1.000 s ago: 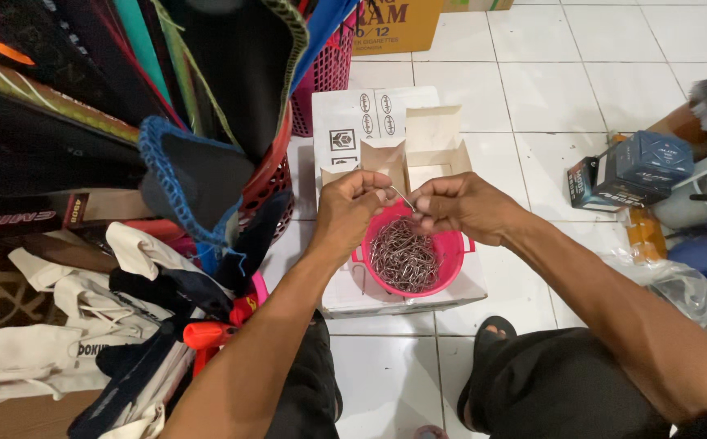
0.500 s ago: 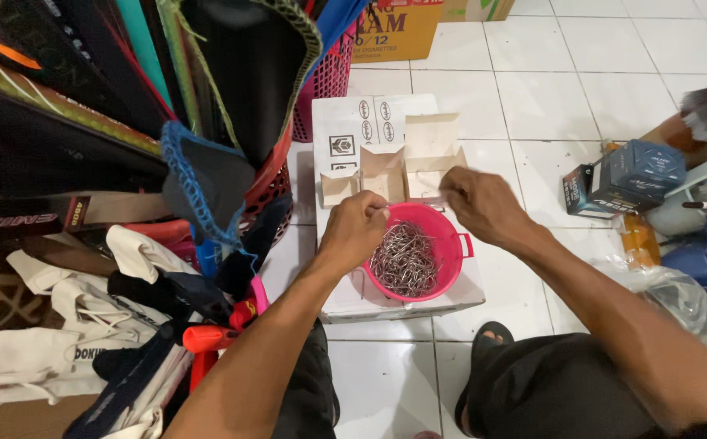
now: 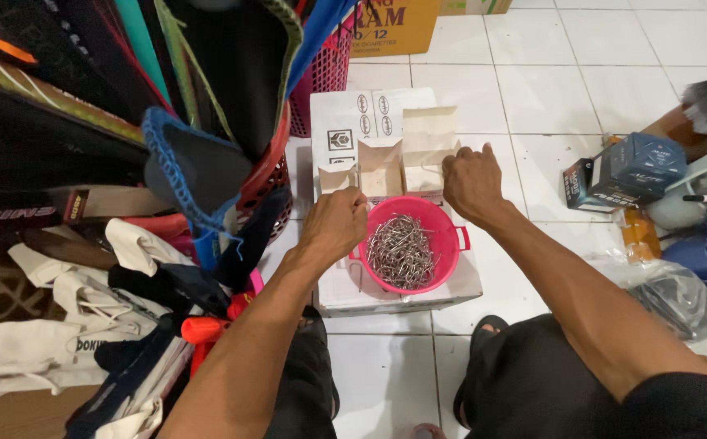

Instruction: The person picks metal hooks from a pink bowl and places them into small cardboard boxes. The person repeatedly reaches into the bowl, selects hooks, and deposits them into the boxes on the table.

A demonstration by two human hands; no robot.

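I see my left hand (image 3: 335,223) at the left rim of a pink bowl (image 3: 449,244). Its fingers are curled down and closed, but I cannot tell if they pinch anything, because the back of the hand hides the tips. The bowl is full of thin metal hooks (image 3: 402,250), a grey tangled heap, and it stands on a flat white carton (image 3: 459,289) that lies on the tiled floor (image 3: 548,89). My right hand (image 3: 471,180) is just behind the bowl, at the right one of two small open cardboard boxes (image 3: 386,167). Its fingers are bent over the box edge and touch it; whether they grip something inside I cannot tell. The two small boxes stand side by side, touching, on the far part of the white carton. To the left there is a red basket (image 3: 268,179) with rolled mats. On the right, well apart, a dark blue box (image 3: 626,171) lies on the floor.
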